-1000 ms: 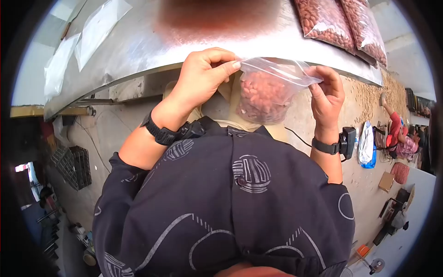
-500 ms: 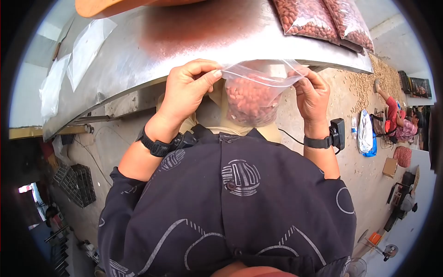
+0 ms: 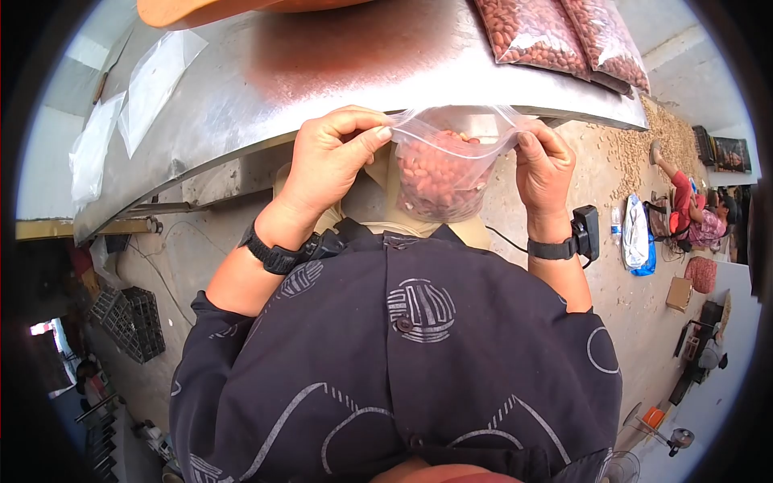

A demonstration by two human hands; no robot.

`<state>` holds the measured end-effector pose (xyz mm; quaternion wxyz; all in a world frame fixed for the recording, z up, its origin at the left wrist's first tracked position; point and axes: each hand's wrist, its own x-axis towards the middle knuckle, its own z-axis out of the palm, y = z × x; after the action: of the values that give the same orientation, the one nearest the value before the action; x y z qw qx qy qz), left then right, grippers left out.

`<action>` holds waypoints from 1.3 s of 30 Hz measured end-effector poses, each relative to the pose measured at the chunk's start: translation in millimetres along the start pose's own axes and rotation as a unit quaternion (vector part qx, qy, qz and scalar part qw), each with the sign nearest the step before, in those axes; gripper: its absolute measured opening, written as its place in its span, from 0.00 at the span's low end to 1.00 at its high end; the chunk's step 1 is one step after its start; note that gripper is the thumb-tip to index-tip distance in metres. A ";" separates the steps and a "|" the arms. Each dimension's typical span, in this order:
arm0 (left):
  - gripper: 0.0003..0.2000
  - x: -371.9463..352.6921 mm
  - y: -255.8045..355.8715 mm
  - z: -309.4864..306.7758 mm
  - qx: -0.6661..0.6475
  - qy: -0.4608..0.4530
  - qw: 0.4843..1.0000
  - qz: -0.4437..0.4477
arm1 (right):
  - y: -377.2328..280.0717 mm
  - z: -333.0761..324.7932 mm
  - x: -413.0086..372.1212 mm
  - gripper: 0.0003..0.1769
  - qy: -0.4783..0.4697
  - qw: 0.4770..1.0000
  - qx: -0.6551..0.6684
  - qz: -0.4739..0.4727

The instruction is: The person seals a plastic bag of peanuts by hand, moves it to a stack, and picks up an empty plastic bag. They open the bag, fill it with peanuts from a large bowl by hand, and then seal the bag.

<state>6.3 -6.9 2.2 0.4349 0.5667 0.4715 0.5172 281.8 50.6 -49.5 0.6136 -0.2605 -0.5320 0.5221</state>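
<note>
A clear zip bag (image 3: 441, 181) of reddish nuts hangs in front of the metal table's edge, its mouth parted. My left hand (image 3: 334, 157) pinches the left corner of its top between thumb and fingers. The right corner is pinched by my right hand (image 3: 545, 165). Nuts fill the lower part of the bag, and its upper part is see-through. Two full bags of similar nuts (image 3: 535, 40) lie on the table at the upper right.
The metal table (image 3: 217, 105) bears empty clear bags (image 3: 157, 84) at left and an orange container (image 3: 209, 11) at the top. Black crates (image 3: 133, 322) stand at lower left. Another person (image 3: 700, 217) sits at far right near scattered nuts on the floor.
The bag's top corners are slightly closer together, and its mouth gapes wider. Both hands keep their pinch.
</note>
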 end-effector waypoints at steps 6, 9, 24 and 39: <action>0.06 -1.6 -1.4 -1.7 0.007 0.014 1.000 0.009 | -3.0 3.5 -0.5 0.04 0.028 0.999 -0.036 -0.029; 0.05 -2.3 -4.7 -2.9 0.000 0.033 0.999 0.016 | -3.7 1.7 -1.5 0.05 0.047 0.997 -0.044 -0.038; 0.10 8.0 7.5 -8.6 0.115 0.033 0.991 0.064 | -9.9 2.4 -2.6 0.03 0.027 0.994 -0.057 -0.091; 0.08 52.6 55.2 92.3 0.445 -0.142 0.839 0.280 | -16.8 10.1 -9.5 0.02 0.008 0.989 -0.110 -0.103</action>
<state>104.0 34.6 57.6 0.0348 0.8741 0.4053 0.2655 279.6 34.1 -35.3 0.6360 -0.2750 -0.6050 0.3921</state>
